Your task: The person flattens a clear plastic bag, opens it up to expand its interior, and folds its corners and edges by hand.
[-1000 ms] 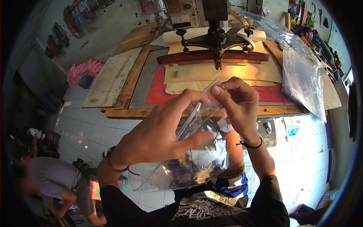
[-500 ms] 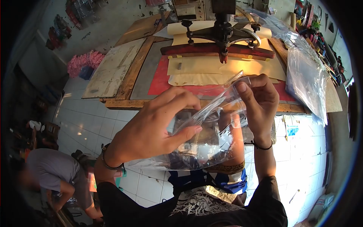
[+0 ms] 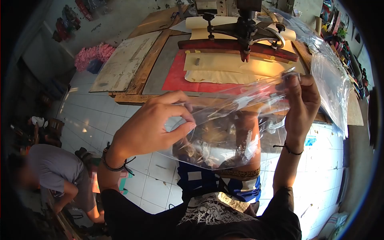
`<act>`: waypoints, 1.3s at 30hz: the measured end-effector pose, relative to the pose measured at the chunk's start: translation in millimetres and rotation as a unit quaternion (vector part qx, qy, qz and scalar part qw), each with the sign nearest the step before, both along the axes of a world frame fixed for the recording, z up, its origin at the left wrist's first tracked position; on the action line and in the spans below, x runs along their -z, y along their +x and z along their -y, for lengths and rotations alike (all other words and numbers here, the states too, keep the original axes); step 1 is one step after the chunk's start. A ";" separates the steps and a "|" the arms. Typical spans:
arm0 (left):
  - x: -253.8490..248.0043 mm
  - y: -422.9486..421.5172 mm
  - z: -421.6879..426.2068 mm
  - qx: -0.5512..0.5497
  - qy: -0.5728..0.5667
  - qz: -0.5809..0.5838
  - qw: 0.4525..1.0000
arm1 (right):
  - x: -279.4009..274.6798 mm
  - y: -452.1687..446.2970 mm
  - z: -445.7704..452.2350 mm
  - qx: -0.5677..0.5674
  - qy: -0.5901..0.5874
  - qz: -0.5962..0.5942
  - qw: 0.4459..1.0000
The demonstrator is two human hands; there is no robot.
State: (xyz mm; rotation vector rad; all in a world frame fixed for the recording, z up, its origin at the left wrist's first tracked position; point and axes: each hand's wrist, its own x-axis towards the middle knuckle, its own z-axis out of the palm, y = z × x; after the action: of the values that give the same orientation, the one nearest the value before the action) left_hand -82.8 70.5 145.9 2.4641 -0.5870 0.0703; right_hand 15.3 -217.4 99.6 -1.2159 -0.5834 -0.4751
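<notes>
A clear plastic sheet (image 3: 224,138), perhaps folded or a bag, stretches between my two hands above my lap. My left hand (image 3: 154,124) pinches its left edge between thumb and index finger, the other fingers curled. My right hand (image 3: 302,102) grips the upper right corner between thumb and fingers, higher than the left. The plastic sags in creases and catches glare, with my leg showing through it. Just beyond my hands is the worktable's wooden front edge (image 3: 134,99).
On the table, a press with a dark red bar (image 3: 224,45) stands over tan sheets (image 3: 224,76) and a red mat (image 3: 173,78). Stacked clear plastic sheets (image 3: 330,88) hang over the table's right side. A person (image 3: 60,168) bends down at the lower left. Pink material (image 3: 94,55) lies behind left.
My hands have moved apart, the right one outward to the right and the left one slightly left. The clear plastic is now spread wider and pulled tauter along its top edge.
</notes>
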 end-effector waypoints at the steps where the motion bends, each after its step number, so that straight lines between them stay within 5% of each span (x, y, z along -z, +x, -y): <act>1: -0.8 -1.4 -3.2 -0.003 0.005 -0.005 1.000 | 1.5 2.1 2.3 0.020 -0.011 0.002 1.000; 12: -3.9 -14.2 -32.1 0.051 0.024 -0.005 0.998 | 11.7 17.6 18.9 0.040 0.025 -0.036 0.998; 24: 77.7 -4.2 -18.1 -0.031 -0.354 0.069 0.932 | 23.4 12.5 35.2 0.062 0.069 -0.062 0.994; 39: 93.2 -5.5 2.1 -0.061 -0.470 0.108 0.874 | 37.5 6.7 48.6 0.092 0.072 -0.072 0.991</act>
State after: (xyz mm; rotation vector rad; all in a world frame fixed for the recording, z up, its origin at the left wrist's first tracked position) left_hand -88.3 68.4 52.7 1.5329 -0.3520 0.5537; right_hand 22.0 -265.9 62.1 -1.1597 -0.3101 -0.5694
